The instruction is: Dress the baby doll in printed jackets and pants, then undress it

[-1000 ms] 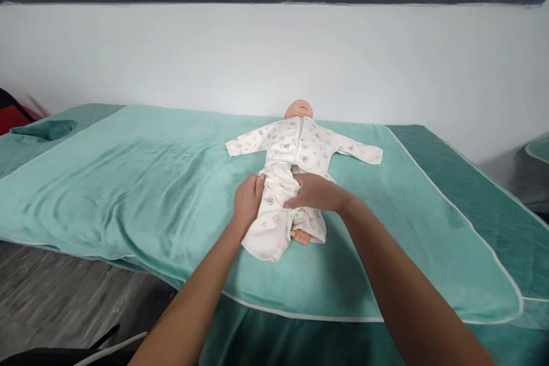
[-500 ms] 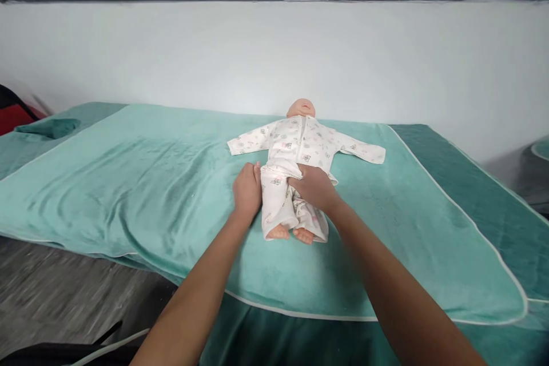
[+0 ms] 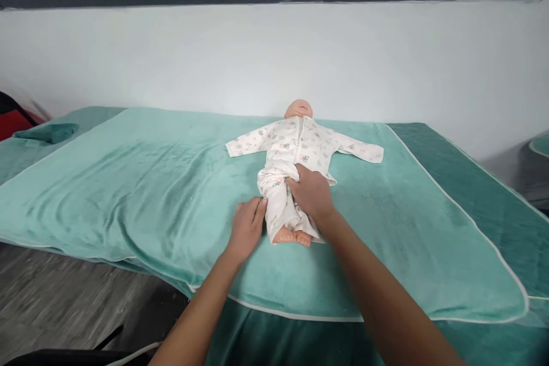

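Observation:
A baby doll (image 3: pixel 299 107) lies on its back, head toward the wall, in a white printed long-sleeved top (image 3: pixel 291 140) with both sleeves spread out. Matching white pants (image 3: pixel 279 206) cover its legs, and the bare feet (image 3: pixel 291 235) show at the cuffs. My right hand (image 3: pixel 312 191) is closed on the bunched cloth near the waist of the pants. Lower down, my left hand (image 3: pixel 249 226) pinches the outer edge of the pant leg on the left side. The doll's hands are not visible at the sleeve ends.
A light green blanket (image 3: pixel 171 183) with white piping covers the darker green bed (image 3: pixel 463 171). Behind it stands a white wall (image 3: pixel 274 57). A red and black item (image 3: pixel 15 117) sits at the far left, and grey floor (image 3: pixel 64 297) shows at lower left.
My left hand has moved down from the waist to the lower pant leg. The pants are more bunched at the waist, and the feet have come closer together. My right hand keeps its hold.

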`<state>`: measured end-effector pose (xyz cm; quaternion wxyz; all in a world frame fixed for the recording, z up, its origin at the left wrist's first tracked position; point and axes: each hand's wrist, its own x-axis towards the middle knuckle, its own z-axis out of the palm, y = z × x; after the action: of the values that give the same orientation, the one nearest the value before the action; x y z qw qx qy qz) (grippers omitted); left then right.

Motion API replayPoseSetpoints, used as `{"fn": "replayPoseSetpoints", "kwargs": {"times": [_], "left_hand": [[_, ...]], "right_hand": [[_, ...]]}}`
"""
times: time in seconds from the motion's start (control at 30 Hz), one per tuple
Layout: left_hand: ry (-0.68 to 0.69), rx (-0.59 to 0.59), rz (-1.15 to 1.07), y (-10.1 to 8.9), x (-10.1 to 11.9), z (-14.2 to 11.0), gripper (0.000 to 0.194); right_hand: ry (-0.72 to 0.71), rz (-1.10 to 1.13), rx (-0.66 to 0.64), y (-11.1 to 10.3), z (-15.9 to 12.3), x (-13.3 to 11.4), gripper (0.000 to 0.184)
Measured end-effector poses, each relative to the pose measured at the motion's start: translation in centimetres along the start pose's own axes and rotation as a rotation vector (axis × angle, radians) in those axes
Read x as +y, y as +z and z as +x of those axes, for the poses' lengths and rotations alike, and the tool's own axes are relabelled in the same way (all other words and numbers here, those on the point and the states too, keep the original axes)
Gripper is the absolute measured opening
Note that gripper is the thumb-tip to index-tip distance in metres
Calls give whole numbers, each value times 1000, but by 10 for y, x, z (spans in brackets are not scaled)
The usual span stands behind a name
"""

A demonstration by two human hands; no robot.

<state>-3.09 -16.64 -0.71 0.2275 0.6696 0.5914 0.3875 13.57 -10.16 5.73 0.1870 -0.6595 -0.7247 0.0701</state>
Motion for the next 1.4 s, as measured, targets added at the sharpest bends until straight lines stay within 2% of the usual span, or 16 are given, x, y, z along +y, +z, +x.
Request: {"fn": "replayPoseSetpoints", "kwargs": {"times": [0.17, 0.33, 0.43, 0.57, 0.67, 0.77, 0.83, 0.93, 1.03, 1.17, 1.4], "left_hand": [[-3, 19, 75, -2, -4, 9, 38], [-13, 64, 365, 1, -9, 26, 34], [27, 63, 340, 1, -9, 27, 35], [43, 138, 7, -6, -6, 6, 31], [221, 145, -127, -9, 0, -25, 25], [406, 75, 26, -6, 9, -54, 34], [421, 97, 191, 0, 14, -65, 40], [401, 196, 302, 10, 21, -67, 31], [413, 265, 247, 18, 23, -61, 25], [410, 348, 156, 22, 24, -60, 27], [373, 315, 89, 25, 20, -67, 28]], "right_hand": [[-13, -15, -15, 0, -3, -1, 24], [-26, 10, -25, -1, -4, 1, 24], [-71, 110, -67, -4, -7, 6, 23], [-195, 381, -32, -7, -23, 22, 32], [-301, 527, 71, -6, -48, 38, 46], [-329, 572, 148, -5, -82, 48, 47], [-352, 534, 145, -3, -105, 49, 43], [-439, 393, 65, 3, -129, 45, 37], [-424, 326, 77, 12, -135, 42, 25], [-439, 375, 141, 18, -125, 48, 11], [-466, 496, 130, 17, -120, 62, 9]]}}
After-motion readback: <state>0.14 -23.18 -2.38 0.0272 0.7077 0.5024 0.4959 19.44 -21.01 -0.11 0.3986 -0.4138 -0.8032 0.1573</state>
